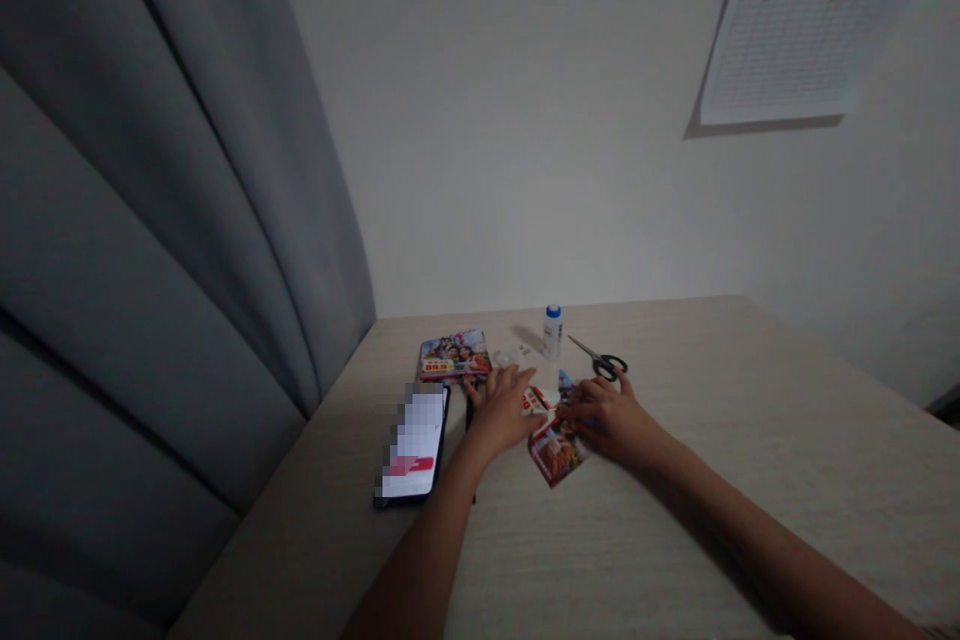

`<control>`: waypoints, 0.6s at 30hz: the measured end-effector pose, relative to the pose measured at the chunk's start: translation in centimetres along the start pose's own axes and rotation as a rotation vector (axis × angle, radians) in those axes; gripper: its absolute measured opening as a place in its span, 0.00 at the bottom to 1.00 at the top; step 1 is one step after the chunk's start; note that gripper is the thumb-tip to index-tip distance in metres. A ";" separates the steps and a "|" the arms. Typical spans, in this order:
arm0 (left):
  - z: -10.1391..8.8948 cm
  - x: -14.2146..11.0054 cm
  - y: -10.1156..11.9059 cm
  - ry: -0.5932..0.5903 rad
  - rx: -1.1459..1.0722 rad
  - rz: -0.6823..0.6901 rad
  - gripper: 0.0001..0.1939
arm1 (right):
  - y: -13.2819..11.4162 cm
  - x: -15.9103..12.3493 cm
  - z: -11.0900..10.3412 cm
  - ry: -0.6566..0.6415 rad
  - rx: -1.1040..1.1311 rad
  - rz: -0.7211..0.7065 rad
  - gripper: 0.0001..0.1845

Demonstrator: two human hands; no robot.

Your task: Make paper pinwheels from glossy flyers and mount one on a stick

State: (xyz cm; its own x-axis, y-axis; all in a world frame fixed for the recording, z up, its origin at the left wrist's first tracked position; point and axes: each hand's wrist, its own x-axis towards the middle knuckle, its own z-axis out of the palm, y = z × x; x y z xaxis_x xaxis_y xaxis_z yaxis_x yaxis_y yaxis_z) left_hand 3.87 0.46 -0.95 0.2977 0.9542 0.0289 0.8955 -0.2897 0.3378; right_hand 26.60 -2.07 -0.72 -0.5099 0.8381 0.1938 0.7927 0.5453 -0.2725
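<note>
Head view: printed paper (555, 458) points one corner nearward, long axis unclear; left hand (501, 412) spread, right hand (606, 416) curled, pinch unclear.

Indoor room, home or office unclear: grey curtain (270, 140), pale table (765, 400), printed sheet (784, 50) on wall (525, 120).

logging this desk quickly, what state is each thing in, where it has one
Black flat smartphone: face up, screen lit
Blue-capped white cylindrical tube: upright, cap on
Black-handled metal scissors: flat, blades look closed
Glossy colourful rectangular leaflet: lying flat
Colourful printed paper: partly covered; whether folded, unclear
Left hand: open, touching the paper
Right hand: bent over the paper; grip unclear
White rectangular printed sheet: up on wall
Grey fabric curtain: hanging in folds
</note>
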 end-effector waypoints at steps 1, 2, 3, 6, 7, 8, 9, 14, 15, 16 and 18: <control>0.1 0.1 0.1 0.019 -0.002 -0.008 0.39 | 0.0 0.0 -0.1 -0.002 0.000 -0.003 0.14; 0.3 0.1 0.2 0.039 -0.004 -0.014 0.38 | -0.1 0.0 -0.1 -0.001 -0.001 -0.004 0.14; 0.4 0.1 0.3 0.054 -0.002 -0.020 0.38 | -0.1 0.0 -0.2 -0.002 -0.004 -0.005 0.14; 0.8 0.2 0.6 0.082 0.026 -0.031 0.39 | -0.1 0.0 -0.2 -0.005 -0.017 -0.011 0.14; 0.9 0.1 0.7 0.087 0.040 -0.036 0.39 | 0.0 0.0 -0.2 -0.006 -0.021 -0.014 0.14; 1.0 0.1 0.8 0.093 0.052 -0.039 0.40 | 0.0 0.0 -0.2 -0.008 -0.025 -0.017 0.14; 1.1 0.1 0.8 0.097 0.061 -0.040 0.40 | 0.1 0.0 -0.1 -0.007 -0.029 -0.021 0.14; 1.3 0.1 0.8 0.112 0.072 -0.046 0.41 | 0.0 0.0 0.0 0.016 -0.056 -0.038 0.14; 1.4 0.1 0.8 0.113 0.074 -0.048 0.40 | -0.1 0.0 0.0 0.018 -0.061 -0.040 0.15; 1.4 0.2 0.8 0.110 0.077 -0.051 0.40 | -0.2 0.0 -0.1 0.021 -0.064 -0.040 0.15; 1.4 0.2 0.8 0.098 0.084 -0.065 0.39 | -0.2 0.0 -0.1 0.023 -0.065 -0.037 0.15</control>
State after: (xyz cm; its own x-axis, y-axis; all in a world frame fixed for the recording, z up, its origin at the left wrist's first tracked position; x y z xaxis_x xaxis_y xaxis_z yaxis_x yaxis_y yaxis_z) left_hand 5.15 0.30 -2.01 0.2082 0.9727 0.1023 0.9377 -0.2282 0.2621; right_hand 26.47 -2.18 -0.54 -0.5321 0.8164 0.2244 0.7939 0.5732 -0.2029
